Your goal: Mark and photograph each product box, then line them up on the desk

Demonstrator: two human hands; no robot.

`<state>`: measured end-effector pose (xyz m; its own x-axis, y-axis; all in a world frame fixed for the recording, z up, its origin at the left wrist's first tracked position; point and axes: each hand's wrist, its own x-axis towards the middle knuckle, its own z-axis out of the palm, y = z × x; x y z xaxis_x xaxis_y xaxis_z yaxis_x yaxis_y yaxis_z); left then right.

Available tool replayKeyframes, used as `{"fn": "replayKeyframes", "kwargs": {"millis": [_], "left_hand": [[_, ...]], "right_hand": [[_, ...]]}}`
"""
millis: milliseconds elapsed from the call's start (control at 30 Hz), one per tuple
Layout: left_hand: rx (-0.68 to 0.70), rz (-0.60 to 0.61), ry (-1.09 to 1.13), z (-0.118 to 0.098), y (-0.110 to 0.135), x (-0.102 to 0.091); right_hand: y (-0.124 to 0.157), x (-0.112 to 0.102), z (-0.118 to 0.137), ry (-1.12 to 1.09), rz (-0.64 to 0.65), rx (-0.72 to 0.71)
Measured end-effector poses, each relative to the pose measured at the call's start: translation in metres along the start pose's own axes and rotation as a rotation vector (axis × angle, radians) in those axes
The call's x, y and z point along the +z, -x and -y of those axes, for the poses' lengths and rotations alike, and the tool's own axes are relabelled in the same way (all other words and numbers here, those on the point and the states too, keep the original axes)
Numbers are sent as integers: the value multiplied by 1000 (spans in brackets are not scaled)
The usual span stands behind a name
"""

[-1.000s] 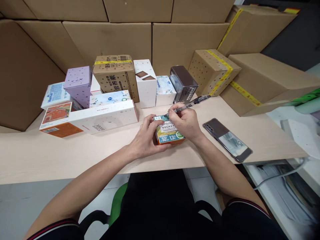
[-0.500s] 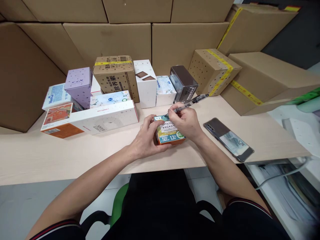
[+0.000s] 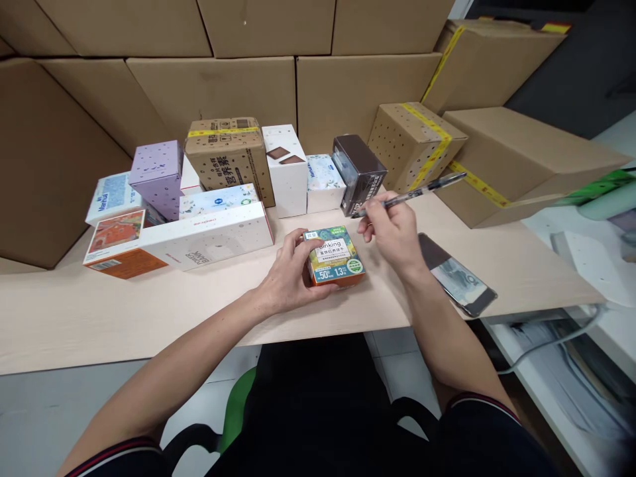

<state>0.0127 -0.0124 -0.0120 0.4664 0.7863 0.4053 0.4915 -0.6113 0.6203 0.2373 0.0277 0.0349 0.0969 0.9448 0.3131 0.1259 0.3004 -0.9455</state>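
Observation:
A small teal, yellow and orange carton [image 3: 334,257] with "binking" printed on its top rests on the table [image 3: 209,301] near its front edge. My left hand [image 3: 293,275] grips the carton from the left side, thumb over its upper corner. To the right and apart from the carton, my right hand [image 3: 392,232] holds a pen [image 3: 422,190] between its fingers. The pen's tip points left above the table, and its other end slants up to the right. Beside my right forearm lies a smartphone [image 3: 460,281], partly covered by that arm.
Several product boxes stand behind, among them a long white box [image 3: 209,237], a purple box [image 3: 156,175], a taped brown box [image 3: 228,159] and a dark brown box [image 3: 358,173]. Large cardboard cartons [image 3: 368,93] wall off the back. A grey cable [image 3: 556,341] hangs at the right.
My right hand has lifted the pen away from the carton and moved right, uncovering more of the carton's top. My left hand keeps its grip. The view has shifted slightly.

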Motion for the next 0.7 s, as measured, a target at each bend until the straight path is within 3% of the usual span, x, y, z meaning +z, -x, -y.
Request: {"fn": "replayKeyframes", "kwargs": {"millis": [67,167,267,400,700], "left_hand": [[14,13,-3,0,-1,-1],[34,3,-7,1,-2,-1],[50,-29,0,2,-3,0],[56,-46,12,4,-4,2],[35,-62,35,5,-4,3]], "right_hand": [[0,-19,-2,53,57,54],[5,-42,-9,248,269,213],[11,-51,-18,529,381,286],[13,-46,-26,811,358,227],[19,-30,-18,1102,267,177]]}}
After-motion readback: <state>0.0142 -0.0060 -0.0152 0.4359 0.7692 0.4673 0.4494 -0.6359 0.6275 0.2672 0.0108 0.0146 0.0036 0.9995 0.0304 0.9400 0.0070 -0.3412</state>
